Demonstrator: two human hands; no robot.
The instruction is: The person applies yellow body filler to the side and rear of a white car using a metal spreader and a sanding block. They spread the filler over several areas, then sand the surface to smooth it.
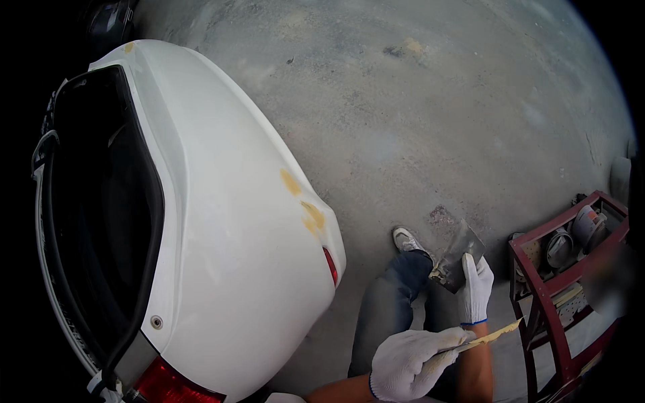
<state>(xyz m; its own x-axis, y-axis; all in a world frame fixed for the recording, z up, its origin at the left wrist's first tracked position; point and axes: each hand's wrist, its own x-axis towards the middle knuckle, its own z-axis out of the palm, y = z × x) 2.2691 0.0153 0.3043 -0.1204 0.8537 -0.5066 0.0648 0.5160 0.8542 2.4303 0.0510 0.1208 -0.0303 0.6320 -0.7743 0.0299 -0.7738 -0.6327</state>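
Observation:
My left hand (411,366), in a white knit glove, is closed round a flat spreader (463,346). Yellowish filler paste (500,332) coats the spreader's tip, which points right across my right forearm. Farther out, my gloved right hand (476,289) grips the edge of a thin grey metal plate (463,254). Paste is smeared on the plate's left corner. To my left stands a white car body (228,221), apart from both hands. Yellow filler patches (312,218) mark its curved panel, and a smaller spot (129,48) shows at the far end.
A dark red metal rack (547,289) on the right holds several cans, among them an open tin (559,248). My leg (390,309) and shoe (407,240) are between car and rack on the grey, stained floor (403,121). The car has a red tail light (171,384) and a dark opening (101,201).

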